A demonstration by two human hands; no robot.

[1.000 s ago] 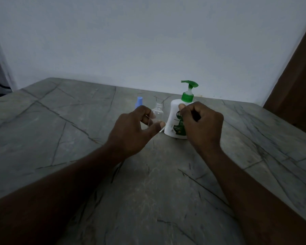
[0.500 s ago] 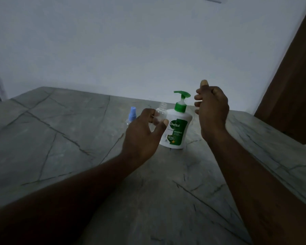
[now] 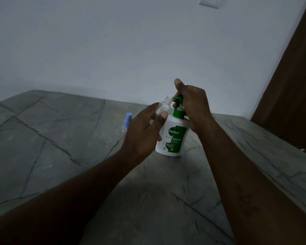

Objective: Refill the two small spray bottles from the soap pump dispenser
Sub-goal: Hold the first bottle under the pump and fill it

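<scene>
We see the soap pump dispenser [image 3: 171, 138] standing upright on the grey veined table [image 3: 60, 142], near its far edge, its white body and green label facing us. Its green pump head [image 3: 176, 98] points its nozzle to the left. The right hand [image 3: 193, 105] sits on top of that pump head, fingers curled down over it and round the green collar, while the thumb sticks straight up, clear of the pump. Whether the hand hides anything else in its palm we cannot tell. Just left of the nozzle we find the clear spray bottle [image 3: 163, 106], uncapped, lifted off the table and tilted a little, its open threaded mouth level with the nozzle tip and right beside it; we cannot tell whether the two touch. The left hand [image 3: 145, 131] holds this bottle by its lower body, thumb pressed on the near side and the fingers wrapped behind, hiding the base. Farther left, partly behind the left hand, the second spray bottle [image 3: 127, 122] stands on the table with its pale blue cap on, apart from the dispenser. Beyond the table rises a plain pale wall [image 3: 131, 41] with a white switch plate [image 3: 208, 2] at the top edge, and a brown panel [image 3: 290, 85] runs down the right side.
</scene>
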